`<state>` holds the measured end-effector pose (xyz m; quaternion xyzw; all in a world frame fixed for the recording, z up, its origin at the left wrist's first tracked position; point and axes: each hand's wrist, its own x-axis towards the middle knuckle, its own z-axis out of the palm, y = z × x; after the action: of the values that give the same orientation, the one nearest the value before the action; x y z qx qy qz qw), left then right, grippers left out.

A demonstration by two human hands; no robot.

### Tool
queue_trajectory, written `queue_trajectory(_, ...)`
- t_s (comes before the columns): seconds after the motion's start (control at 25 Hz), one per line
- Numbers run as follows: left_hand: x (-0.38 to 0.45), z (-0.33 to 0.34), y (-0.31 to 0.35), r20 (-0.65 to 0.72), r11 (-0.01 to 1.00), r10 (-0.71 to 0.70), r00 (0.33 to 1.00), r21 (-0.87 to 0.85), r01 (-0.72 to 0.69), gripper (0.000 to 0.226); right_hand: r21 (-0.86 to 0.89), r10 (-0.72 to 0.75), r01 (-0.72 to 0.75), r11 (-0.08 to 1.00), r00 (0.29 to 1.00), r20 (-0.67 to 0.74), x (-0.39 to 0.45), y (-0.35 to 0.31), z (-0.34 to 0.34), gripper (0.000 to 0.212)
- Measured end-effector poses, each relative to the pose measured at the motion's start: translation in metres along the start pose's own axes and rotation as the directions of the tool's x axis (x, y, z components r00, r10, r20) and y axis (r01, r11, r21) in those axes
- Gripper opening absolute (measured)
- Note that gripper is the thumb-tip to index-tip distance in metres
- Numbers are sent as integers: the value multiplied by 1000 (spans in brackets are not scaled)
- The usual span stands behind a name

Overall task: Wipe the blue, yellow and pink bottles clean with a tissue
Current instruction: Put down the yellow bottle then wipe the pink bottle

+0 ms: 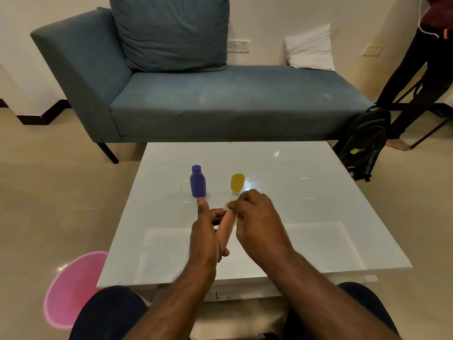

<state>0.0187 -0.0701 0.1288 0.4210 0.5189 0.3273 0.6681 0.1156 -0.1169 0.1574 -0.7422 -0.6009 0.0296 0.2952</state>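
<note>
My left hand grips the pink bottle, which lies tilted over the white table, its far end pointing away from me. My right hand presses a small white tissue against that far end of the pink bottle. The blue bottle stands upright on the table just beyond my left thumb. To its right the yellow bottle stands on its white cap, close to my right knuckles. Most of the tissue is hidden under my right fingers.
A pink bin sits on the floor left of my knee. A blue sofa stands beyond the table, a black backpack leans at its right end, and a person's legs are at the far right.
</note>
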Motion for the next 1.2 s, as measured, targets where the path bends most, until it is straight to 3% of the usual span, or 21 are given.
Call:
queue_trajectory(0.2, -1, -2, 1, 0, 998, -56, 998, -23, 56, 76, 45, -105, 102, 994, 990, 92, -27, -15, 10, 28)
queue_trajectory(0.28, -1, -2, -2, 6, 999, -53, 999, -8, 53, 80, 44, -109, 107, 993, 992, 60, -20, -5, 12, 28)
queue_trajectory(0.48, 1, -4, -4, 16, 999, -32, 999, -17, 32, 80, 195, 151, -147, 970, 988, -8, -10, 2, 19, 19)
queue_trajectory(0.64, 4, -4, -5, 61, 998, -60, 996, -15, 61, 62, 137, -24, 25, 990, 1000, -9, -15, -5, 15, 24)
queue_trajectory(0.72, 7, -4, -5, 75, 999, -37, 997, 23, 35, 53, 223, 96, -81, 972, 994, -56, -3, 4, 9, 21)
queue_trajectory(0.88, 13, -5, -1, 60, 998, -40, 997, -46, 43, 62, 381, 316, -270, 884, 947, -62, -10, 9, 17, 20)
queue_trajectory(0.96, 15, -6, 1, 61, 988, -89, 994, -118, 96, 62, 479, 368, -302, 824, 928, -49, -20, 6, 21, 21)
queue_trajectory(1.08, 10, -5, 4, 129, 956, -166, 978, -221, 191, 41, 581, 414, -329, 745, 910, -15, -19, 4, 17, 23)
queue_trajectory(1.2, 7, -1, 1, 148, 952, -173, 974, -228, 204, 41, 596, 400, -304, 743, 916, -31, -12, -2, 11, 24)
